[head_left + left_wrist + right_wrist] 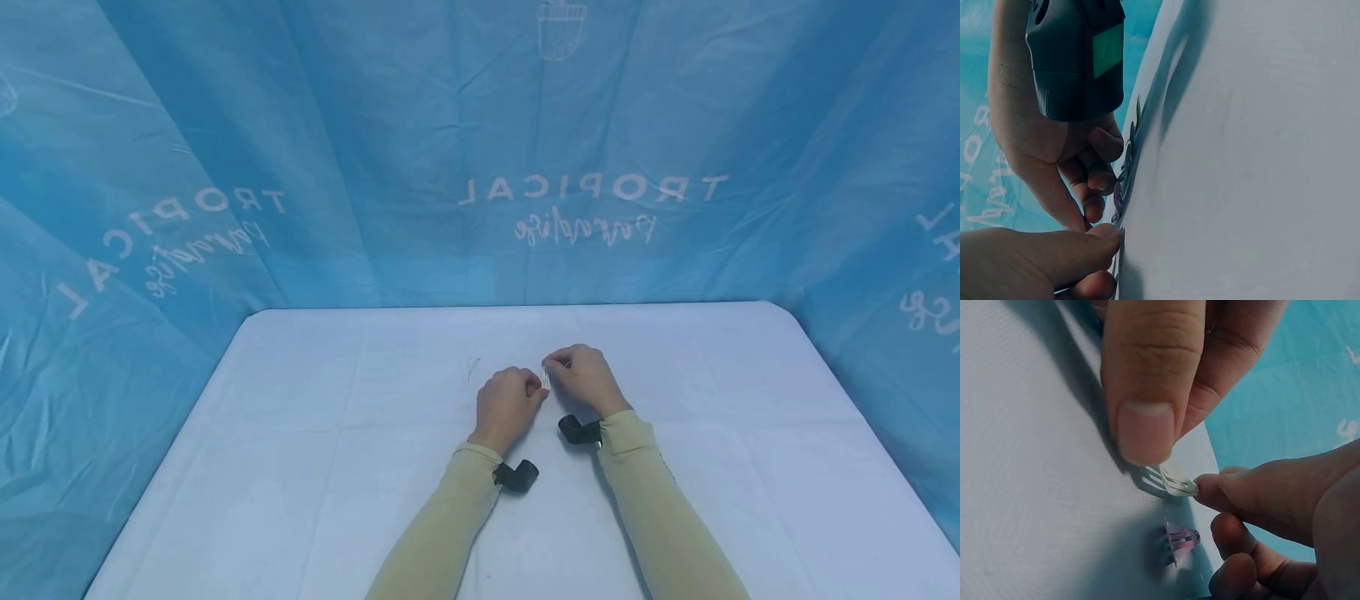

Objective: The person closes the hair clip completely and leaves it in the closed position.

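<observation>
A small pale yellow snap hair clip (1177,482) with long slots is held between both hands, just over the white table. My left hand (510,406) pinches one end of it between thumb and finger. The thumb of my right hand (587,379) covers the other end in the right wrist view, with its fingers curled behind. Close below lies a pink-purple clip (1180,539), near the curled left fingers. The left wrist view shows a row of slim coloured pieces (1127,156), green, dark and purple, seen edge-on along the tabletop.
A thin, pale Y-shaped thing (472,367) lies on the white table (300,467), left of the hands. Blue curtains (405,150) with white lettering hang behind and at both sides. Each wrist carries a black camera (517,476).
</observation>
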The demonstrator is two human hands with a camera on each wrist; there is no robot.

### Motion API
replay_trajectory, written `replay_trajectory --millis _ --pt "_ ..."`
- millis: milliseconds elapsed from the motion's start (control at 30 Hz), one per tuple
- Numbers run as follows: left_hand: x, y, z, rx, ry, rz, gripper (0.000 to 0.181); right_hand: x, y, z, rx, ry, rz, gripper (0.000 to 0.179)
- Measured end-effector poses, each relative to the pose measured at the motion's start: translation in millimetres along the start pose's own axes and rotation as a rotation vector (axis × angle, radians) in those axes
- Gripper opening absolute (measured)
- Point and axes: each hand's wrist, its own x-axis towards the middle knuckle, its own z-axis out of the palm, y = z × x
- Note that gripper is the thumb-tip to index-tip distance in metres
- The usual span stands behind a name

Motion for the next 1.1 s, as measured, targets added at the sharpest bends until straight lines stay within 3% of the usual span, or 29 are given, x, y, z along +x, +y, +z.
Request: replay_trajectory --millis 733,1100 --pt "-1.6 3.3 -3.0 -0.005 -0.036 -0.021 0.02 -1.2 -1.7 0.3 -0.019 -0.025 0.024 0.027" --pt "-0.6 2.0 -13.6 -0.039 -0.012 -0.016 0.019 -3.0 -4.9 -1.1 -0.003 0.023 -0.017 0.024"
